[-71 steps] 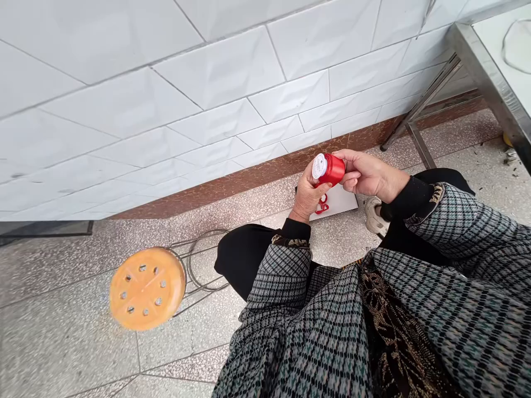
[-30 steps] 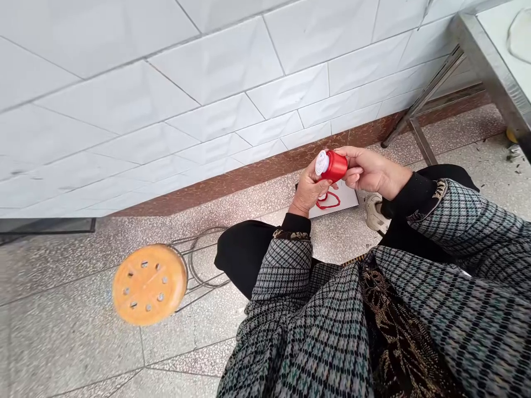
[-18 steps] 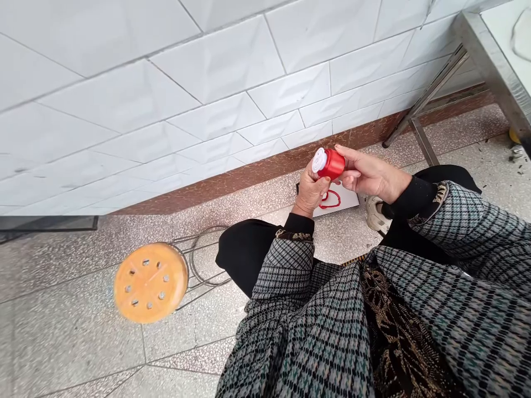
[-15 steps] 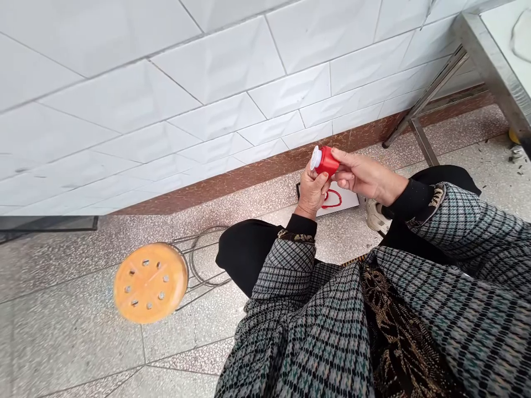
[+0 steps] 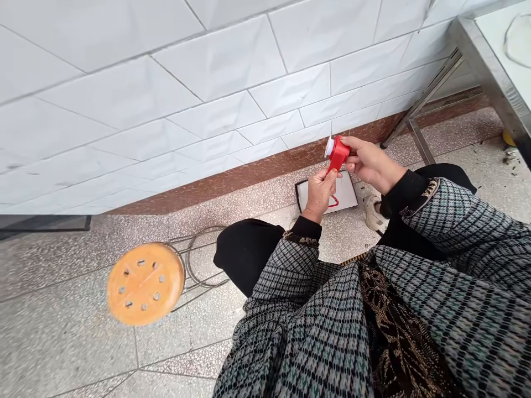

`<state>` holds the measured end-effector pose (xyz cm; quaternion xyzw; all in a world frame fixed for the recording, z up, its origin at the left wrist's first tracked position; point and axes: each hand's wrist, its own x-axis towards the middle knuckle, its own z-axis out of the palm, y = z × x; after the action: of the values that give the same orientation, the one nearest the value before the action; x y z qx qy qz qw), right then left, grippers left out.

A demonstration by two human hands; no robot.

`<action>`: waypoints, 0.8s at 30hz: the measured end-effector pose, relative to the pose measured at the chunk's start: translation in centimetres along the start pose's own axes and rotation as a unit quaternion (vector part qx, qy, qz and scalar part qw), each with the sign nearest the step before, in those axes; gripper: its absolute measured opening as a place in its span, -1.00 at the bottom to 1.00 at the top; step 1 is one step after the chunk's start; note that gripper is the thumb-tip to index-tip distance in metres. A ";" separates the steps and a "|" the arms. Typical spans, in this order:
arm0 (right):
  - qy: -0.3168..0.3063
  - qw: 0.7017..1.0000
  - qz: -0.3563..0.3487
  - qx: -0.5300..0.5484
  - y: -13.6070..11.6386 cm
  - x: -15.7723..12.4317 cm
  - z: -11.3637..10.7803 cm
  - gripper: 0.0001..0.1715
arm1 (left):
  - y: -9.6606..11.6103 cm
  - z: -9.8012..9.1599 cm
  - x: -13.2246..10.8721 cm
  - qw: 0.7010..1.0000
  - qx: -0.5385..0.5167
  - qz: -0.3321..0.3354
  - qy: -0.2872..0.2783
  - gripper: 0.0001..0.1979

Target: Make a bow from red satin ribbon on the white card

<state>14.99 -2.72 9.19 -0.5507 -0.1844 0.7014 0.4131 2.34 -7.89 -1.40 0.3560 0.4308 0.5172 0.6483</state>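
Note:
A spool of red ribbon [image 5: 341, 150] with a white end disc is held up before the wall. My right hand [image 5: 371, 161] has its fingers closed round the spool's right side. Lower left of the spool, my left hand [image 5: 319, 192] pinches a flat stretch of the red ribbon [image 5: 336, 161] that runs down from it. Beneath my hands a white, dark-edged box or tray [image 5: 348, 193] lies on the floor, and a red looped shape shows on it, partly hidden by my left hand.
An orange-topped stool [image 5: 146, 284] with wire legs lies on its side at the left. A metal-framed table [image 5: 483, 58] stands at the upper right. White tiled wall [image 5: 232, 83] rises in front. My knees flank the box.
The spool has moved slightly up and right and turned. My left hand has shifted from the spool's underside to a drawn-out stretch of ribbon. More of the box shows.

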 end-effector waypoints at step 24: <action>-0.123 0.978 0.171 -0.006 -0.7 -0.4 -1.1 -0.80 | 0.5 -2.1 1.1 0.995 -0.059 -0.001 -0.076 -0.17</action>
<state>16.26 -2.81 9.56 -0.4859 -0.1412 0.8229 0.2584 0.29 -6.66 -1.94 0.3544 0.3495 0.5127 0.6996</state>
